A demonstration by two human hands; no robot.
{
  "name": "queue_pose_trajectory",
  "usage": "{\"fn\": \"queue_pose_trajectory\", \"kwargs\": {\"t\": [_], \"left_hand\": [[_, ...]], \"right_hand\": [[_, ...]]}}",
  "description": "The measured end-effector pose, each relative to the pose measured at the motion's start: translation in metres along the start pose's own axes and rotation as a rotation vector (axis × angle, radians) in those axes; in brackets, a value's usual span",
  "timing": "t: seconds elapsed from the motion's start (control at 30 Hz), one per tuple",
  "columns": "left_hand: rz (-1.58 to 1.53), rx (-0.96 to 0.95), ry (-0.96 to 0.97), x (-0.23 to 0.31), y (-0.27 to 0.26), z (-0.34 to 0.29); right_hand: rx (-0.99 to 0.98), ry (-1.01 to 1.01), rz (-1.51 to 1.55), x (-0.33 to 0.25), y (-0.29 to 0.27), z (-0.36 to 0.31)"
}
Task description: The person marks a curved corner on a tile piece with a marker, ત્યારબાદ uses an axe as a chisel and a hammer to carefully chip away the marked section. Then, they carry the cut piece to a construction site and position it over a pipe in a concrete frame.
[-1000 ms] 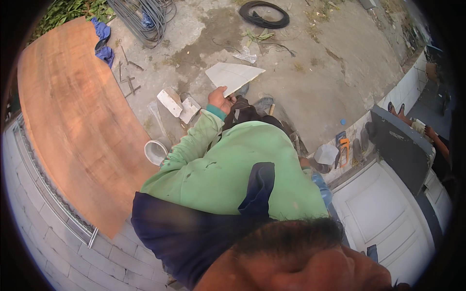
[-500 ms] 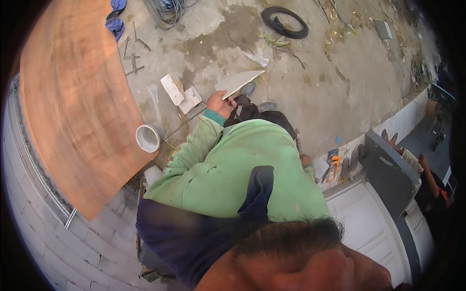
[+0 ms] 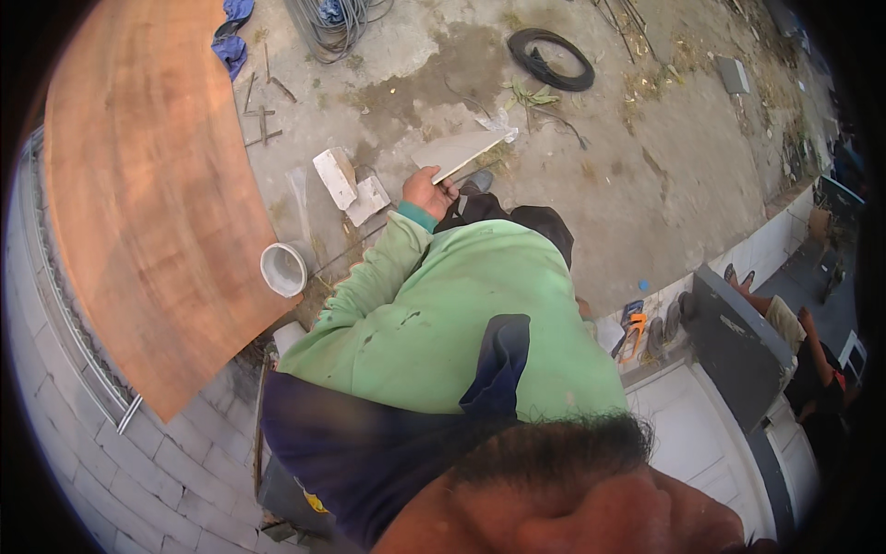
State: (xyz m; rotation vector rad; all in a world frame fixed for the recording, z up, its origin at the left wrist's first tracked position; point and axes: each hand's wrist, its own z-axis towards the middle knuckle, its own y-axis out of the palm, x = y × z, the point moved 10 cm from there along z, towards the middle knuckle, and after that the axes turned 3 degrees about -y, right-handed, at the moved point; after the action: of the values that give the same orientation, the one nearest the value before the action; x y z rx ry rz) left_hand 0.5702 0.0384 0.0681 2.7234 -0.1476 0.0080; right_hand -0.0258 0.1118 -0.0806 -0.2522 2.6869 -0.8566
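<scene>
My left hand (image 3: 430, 193) is closed round the near edge of a flat, pale tile piece (image 3: 460, 155), which narrows to a point at its far right. It holds the tile out beyond my knees, over the concrete ground. Only a sliver of my right hand (image 3: 583, 308) shows at the right side of my green shirt; its fingers are hidden behind my body. Left of the tile lie two white blocks (image 3: 336, 178), one leaning against the other. A pale bucket (image 3: 283, 269) stands nearer to me, beside my left sleeve.
A long brown wooden sheet (image 3: 152, 203) covers the left side. Coiled grey hose (image 3: 334, 23) and a black coil (image 3: 551, 60) lie farther off. On the right are an orange-handled tool (image 3: 633, 337), shoes (image 3: 656, 338), a dark panel (image 3: 738, 331) and another person (image 3: 812, 355).
The scene has shifted slightly within the view. My left hand still grips the tile, and less of my right hand shows than before.
</scene>
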Motion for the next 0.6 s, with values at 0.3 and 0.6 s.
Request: {"fn": "queue_pose_trajectory", "kwargs": {"t": [0.3,0.6], "left_hand": [[0.069,0.032,0.102,0.017,-0.009,-0.019],[0.176,0.033,0.125,0.016,-0.014,-0.022]], "right_hand": [[-0.119,-0.195,-0.011,-0.055,-0.012,-0.011],[-0.081,0.332,0.529,-0.066,-0.073,-0.034]]}}
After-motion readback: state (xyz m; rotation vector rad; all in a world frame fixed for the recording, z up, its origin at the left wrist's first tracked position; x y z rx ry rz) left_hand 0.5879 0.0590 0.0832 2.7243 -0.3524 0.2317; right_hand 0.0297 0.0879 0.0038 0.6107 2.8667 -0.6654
